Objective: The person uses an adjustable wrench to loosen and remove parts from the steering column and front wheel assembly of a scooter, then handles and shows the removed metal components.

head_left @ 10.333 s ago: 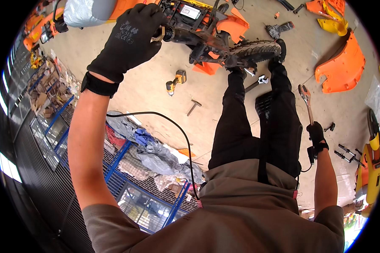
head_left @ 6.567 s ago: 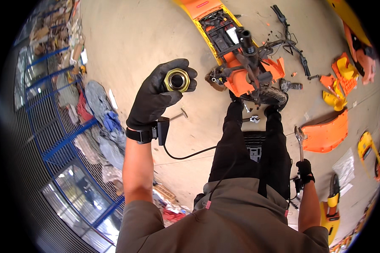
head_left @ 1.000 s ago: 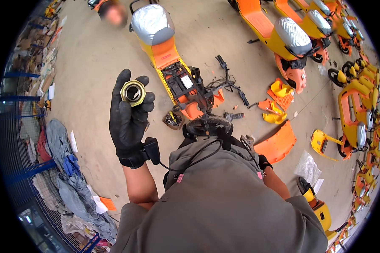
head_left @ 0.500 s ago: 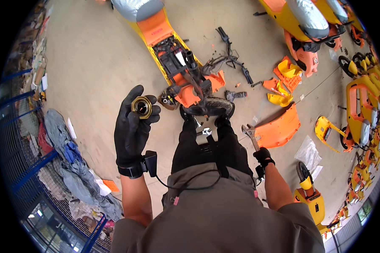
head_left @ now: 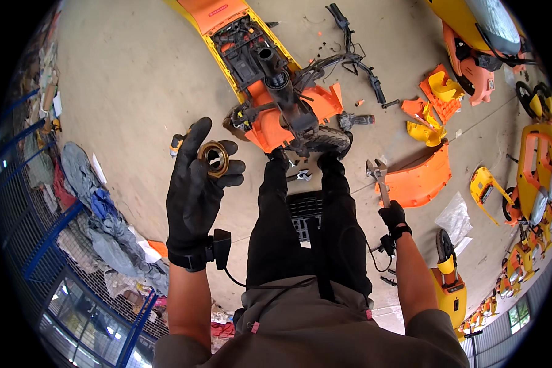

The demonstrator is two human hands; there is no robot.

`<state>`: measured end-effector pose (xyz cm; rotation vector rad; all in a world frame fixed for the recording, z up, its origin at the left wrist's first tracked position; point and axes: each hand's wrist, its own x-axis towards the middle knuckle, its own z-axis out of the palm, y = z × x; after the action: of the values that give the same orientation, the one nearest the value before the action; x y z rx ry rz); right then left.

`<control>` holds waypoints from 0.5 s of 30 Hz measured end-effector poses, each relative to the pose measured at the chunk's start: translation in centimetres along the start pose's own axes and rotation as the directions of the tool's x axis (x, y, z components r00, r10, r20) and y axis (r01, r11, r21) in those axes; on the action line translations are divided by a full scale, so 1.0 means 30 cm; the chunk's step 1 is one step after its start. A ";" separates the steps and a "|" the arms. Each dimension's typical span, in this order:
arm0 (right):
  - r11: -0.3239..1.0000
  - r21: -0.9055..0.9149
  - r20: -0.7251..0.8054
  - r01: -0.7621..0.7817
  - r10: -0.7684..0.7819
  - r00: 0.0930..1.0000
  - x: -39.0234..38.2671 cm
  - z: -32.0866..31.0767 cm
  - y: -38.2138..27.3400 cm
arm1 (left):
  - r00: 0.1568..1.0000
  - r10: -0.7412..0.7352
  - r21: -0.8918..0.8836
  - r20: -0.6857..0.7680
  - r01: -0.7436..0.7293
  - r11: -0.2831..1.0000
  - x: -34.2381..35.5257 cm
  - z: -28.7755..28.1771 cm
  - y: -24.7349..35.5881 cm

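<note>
A brass-coloured hex nut is pinched between the thumb and fingers of my black-gloved left hand, its open hole facing up toward me. My gloved right hand, lower and to the right, is closed round the handle of an adjustable wrench whose jaws point away from me. Ahead of my feet is a partly stripped orange and yellow scooter, with its black steering tube bare and its front wheel turned sideways. Neither hand touches the scooter.
Detached handlebars lie right of the scooter, with orange and yellow panels beyond. Another wrench rests on the floor between my feet. A black crate shows between my legs. Grey cloth lies at left; scooters line the right.
My view has shifted, so the scooter sits nearer and more to the right. The wrench in my right hand has come up and forward. My left hand keeps the nut, now slightly tilted.
</note>
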<state>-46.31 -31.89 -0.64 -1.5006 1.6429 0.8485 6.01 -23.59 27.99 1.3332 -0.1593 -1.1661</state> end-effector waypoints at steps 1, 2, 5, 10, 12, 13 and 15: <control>0.999 -0.037 -0.011 0.026 -0.027 1.000 0.007 -0.013 -0.017 | 1.000 0.007 0.000 0.000 -0.007 1.000 0.013 -0.010 -0.014; 0.996 -0.072 -0.021 0.051 -0.053 0.998 0.014 -0.020 -0.032 | 1.000 0.013 0.002 0.001 -0.013 1.000 0.030 -0.020 -0.029; 0.993 -0.103 -0.019 0.050 -0.052 0.998 0.045 -0.023 -0.043 | 1.000 -0.011 -0.153 -0.009 0.009 0.988 0.080 -0.023 -0.039; 0.996 -0.045 -0.046 0.076 -0.078 0.996 0.066 -0.003 -0.042 | 1.000 0.002 -0.255 -0.007 -0.004 0.967 0.188 -0.032 -0.081; 0.997 -0.024 -0.034 0.070 -0.071 0.997 0.073 0.011 -0.039 | 0.993 0.018 0.007 -0.116 -0.017 1.000 0.226 -0.005 -0.100; 0.998 -0.013 -0.030 0.067 -0.068 0.997 0.078 0.017 -0.041 | 0.986 0.038 0.140 -0.165 -0.015 0.990 0.250 0.008 -0.107; 0.998 -0.007 -0.026 0.069 -0.069 0.997 0.080 0.029 -0.035 | 0.972 0.062 0.362 -0.226 0.025 0.932 0.294 0.048 -0.106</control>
<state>-45.29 -32.45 -3.15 -1.5695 1.5992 0.7996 7.42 -30.30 21.43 1.7822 -0.2239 -0.9816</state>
